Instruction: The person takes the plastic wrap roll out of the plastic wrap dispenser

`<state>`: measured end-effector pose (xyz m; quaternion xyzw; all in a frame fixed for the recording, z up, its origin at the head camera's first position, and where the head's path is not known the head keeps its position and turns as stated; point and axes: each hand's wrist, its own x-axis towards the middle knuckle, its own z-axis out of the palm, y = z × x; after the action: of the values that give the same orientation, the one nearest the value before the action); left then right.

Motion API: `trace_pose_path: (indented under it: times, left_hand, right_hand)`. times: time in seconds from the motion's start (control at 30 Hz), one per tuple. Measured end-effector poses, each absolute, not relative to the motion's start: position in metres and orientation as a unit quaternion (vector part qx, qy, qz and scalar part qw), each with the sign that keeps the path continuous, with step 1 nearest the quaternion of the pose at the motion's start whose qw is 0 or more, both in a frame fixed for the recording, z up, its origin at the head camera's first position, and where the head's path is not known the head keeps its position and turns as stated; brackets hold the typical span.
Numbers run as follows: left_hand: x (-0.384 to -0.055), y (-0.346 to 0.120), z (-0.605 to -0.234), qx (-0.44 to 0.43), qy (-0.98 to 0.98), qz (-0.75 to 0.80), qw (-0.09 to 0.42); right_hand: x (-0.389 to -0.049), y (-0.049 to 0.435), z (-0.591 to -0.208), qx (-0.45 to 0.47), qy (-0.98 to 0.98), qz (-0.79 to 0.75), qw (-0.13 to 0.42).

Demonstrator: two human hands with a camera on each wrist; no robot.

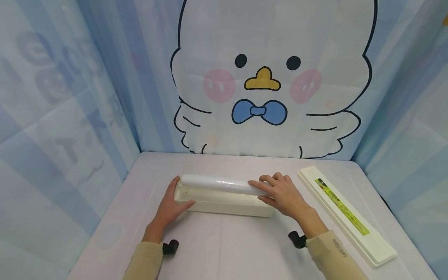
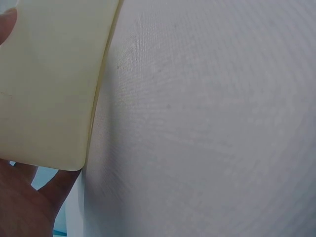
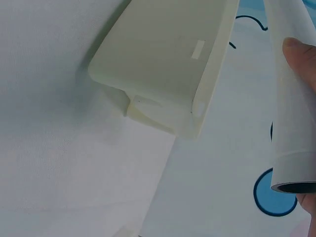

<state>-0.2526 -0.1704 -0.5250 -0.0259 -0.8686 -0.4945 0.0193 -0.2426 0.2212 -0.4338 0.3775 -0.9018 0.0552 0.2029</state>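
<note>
A long cream box (image 1: 227,208) lies on the table with its top uncovered. My left hand (image 1: 171,208) grips the box's left end, thumb over the front wall; the left wrist view shows the box wall (image 2: 54,89) with fingers at its end. Above the box, a roll of plastic wrap (image 1: 220,183) is held near its right end by my right hand (image 1: 283,194), thumb and fingers round it. In the right wrist view the roll (image 3: 294,113) stands apart from the box's right end (image 3: 163,69), its hollow core showing. Whether the roll's left end touches the box cannot be told.
On the right side of the table lies a long cream lid (image 1: 350,217) with a yellow-green label, set at a slant. The pale cloth-covered table (image 1: 224,245) is backed by a curtain (image 1: 154,77) with a cartoon bird. Curtains also hang at both sides.
</note>
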Motion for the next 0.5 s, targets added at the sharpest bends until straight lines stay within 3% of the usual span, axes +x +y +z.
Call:
trace_pose_path:
  times: [0.5]
  left_hand:
    - [-0.252,-0.168,-0.523,-0.015,-0.878,-0.478,0.013]
  right_hand:
    - [-0.230,0.244,-0.431,0.330,-0.916,0.079,0.215]
